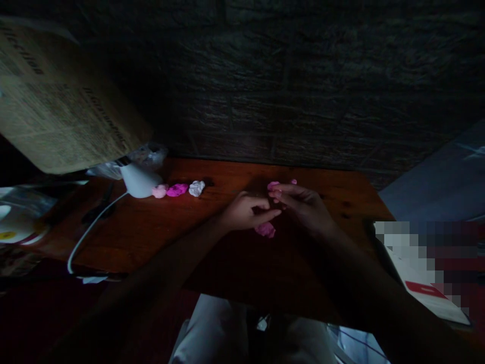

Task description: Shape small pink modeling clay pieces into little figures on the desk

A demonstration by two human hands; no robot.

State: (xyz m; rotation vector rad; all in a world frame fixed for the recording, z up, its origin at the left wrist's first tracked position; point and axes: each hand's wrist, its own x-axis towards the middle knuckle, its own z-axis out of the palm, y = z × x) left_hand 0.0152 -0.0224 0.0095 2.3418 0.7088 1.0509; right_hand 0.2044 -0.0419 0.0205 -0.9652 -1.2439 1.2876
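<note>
My left hand (245,210) and my right hand (303,205) meet over the middle of a dim wooden table (159,227). The left hand's fingers are curled, with a finger stretched toward the right hand. The right hand's fingers are pressed together on a pink lump of clay (273,185) at their tips. Another pink clay lump (265,230) shows just under the two hands. Further left lie a pale pink lump (159,191), a magenta lump (177,190) and a white lump (196,188) in a row.
A white lamp base (139,180) with a white cable (87,232) stands at the back left, by a crumpled plastic bag (146,154). A printed cardboard sheet (56,106) leans above. Papers (424,288) lie at the right edge. A dark brick wall (303,86) runs behind.
</note>
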